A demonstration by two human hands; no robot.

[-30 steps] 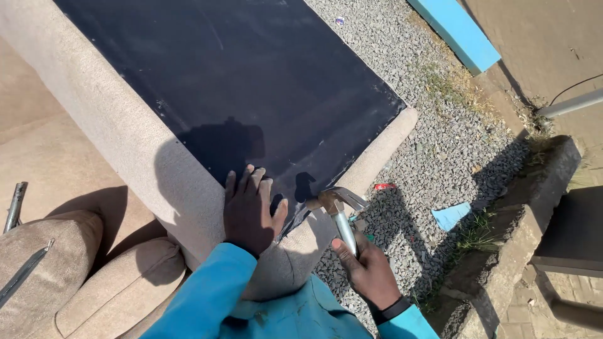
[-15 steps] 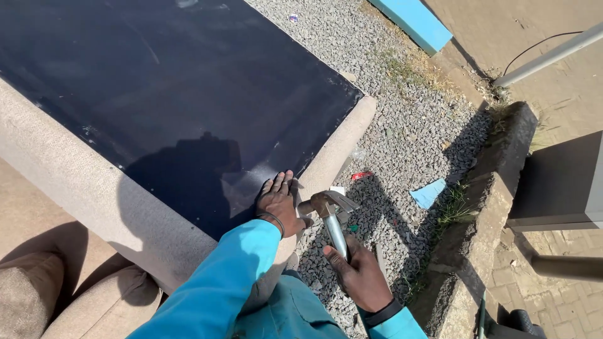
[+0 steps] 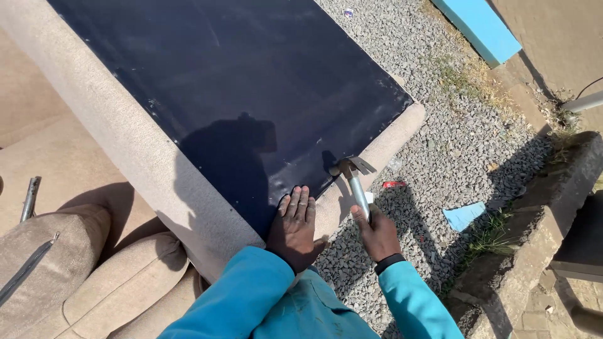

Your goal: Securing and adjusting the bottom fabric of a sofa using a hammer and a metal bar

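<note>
Two hands | left hand [image 3: 294, 227] flat on black fabric [image 3: 251, 94] | right hand [image 3: 379, 235] gripping hammer [image 3: 355, 182]

Bright sun casts hard shadows over grey gravel [image 3: 440, 144], a stone kerb [image 3: 534, 232] and beige cushions [image 3: 94, 276].

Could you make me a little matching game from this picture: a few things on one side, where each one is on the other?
Things:
1. steel claw hammer
2. black fabric sheet
3. blue foam slab
4. small red scrap

Places:
A. top right, at the gravel's edge
B. under the flat left hand
C. on the gravel beside the hammer head
D. in the right hand

Pairs: 1-D, 2-B, 3-A, 4-C
</note>
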